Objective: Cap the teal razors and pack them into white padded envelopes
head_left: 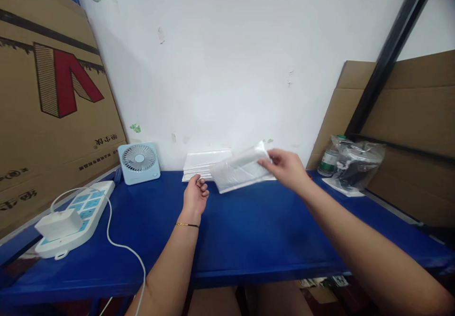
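Note:
A flat white packet in shiny clear plastic [240,168] hangs tilted above the blue table. My right hand [286,166] pinches it at its right end, thumb towards me. My left hand [196,195] is to the left of the packet, apart from it, with its fingers curled in and nothing visible in them. Just behind my left hand, against the wall, lies a stack of several flat white packs [206,160]. The raised packet covers the right part of the stack.
A light blue fan [139,163] stands at the back left. Nearer me, a power strip [95,211] bears a white charger [59,224] with a cable [121,245] running past my left arm. At right are a bottle [327,162] and a plastic-bagged item [355,166]. Cardboard [21,116] flanks the table [256,230].

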A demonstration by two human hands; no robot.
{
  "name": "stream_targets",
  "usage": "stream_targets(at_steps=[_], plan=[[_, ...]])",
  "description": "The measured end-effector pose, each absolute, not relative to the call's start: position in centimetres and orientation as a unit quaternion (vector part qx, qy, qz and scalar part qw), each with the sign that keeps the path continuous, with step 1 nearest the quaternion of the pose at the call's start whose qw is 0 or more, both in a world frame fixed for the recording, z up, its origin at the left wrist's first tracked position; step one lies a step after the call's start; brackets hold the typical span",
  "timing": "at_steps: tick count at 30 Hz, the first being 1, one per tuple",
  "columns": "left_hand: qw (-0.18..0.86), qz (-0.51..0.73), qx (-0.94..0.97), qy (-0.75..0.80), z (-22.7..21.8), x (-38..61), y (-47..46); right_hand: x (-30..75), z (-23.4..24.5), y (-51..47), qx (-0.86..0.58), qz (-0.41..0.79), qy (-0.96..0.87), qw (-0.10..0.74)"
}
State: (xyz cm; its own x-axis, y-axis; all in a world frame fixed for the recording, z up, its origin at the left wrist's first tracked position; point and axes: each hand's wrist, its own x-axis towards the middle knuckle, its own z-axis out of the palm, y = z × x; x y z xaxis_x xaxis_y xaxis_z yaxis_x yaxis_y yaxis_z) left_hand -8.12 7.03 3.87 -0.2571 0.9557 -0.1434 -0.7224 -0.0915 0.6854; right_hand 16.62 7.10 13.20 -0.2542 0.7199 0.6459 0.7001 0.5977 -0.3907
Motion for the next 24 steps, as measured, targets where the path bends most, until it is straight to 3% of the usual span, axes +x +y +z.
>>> stream_targets(at_steps=[3,5,11,15,20,24], plan=[[0.581,0.735,0.105,0.334,4.0,-8.9,7.5,13.8,14.5,13.8,-0.459,0.231,-0.701,0.495],[0.587,0.727,0.089,0.345,3.6,-9.1,7.7,10.7,13.3,18.1,-0.505,0.272,-0.664,0.480],[0.581,0.720,0.065,0.373,2.3,-9.3,8.6,7.0,7.8,25.0,-0.593,0.205,-0.672,0.393],[0.597,0.706,0.071,0.374,1.9,-9.2,9.2,11.8,5.8,26.0,-0.600,0.135,-0.726,0.307],[0.606,0.694,0.087,0.379,1.4,-9.2,9.8,17.7,2.8,24.5,-0.564,0.102,-0.810,0.127],[0.599,0.679,0.119,0.408,0.9,-9.8,10.0,19.7,1.2,22.1,-0.535,0.068,-0.839,0.071]])
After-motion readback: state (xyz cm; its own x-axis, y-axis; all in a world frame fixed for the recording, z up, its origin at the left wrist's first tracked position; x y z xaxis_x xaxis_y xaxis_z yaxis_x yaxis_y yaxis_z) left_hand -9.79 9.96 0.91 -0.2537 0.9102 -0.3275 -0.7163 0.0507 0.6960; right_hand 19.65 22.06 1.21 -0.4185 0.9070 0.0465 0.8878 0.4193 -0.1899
